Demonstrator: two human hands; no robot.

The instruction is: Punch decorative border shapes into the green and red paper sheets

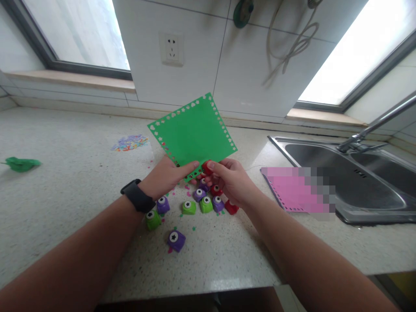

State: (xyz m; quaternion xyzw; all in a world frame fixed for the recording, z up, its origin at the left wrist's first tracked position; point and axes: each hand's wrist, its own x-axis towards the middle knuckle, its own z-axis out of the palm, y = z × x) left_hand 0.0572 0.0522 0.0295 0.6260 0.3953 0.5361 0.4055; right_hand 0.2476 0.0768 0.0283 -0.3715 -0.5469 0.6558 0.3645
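Observation:
My left hand (173,171) grips the lower left edge of a green paper sheet (195,132), thumb on top. Small shapes are punched out along several of its edges. Pinched in my right hand (230,177) is a red craft punch (207,167), at the sheet's near edge; whether the paper is in its slot I cannot tell. Below the hands, several more punches lie on the counter, among them a green punch (189,207), a purple punch (176,240) and a red punch (231,207). Tiny paper cut-outs (194,228) are scattered around them.
A pink punched sheet (292,190), partly blurred out, lies at the right beside the steel sink (341,208) with its faucet (357,141). A patch of colourful paper bits (131,143) sits at the back left. Farther left is a crumpled green piece (22,164). The tiled wall bounds the counter behind.

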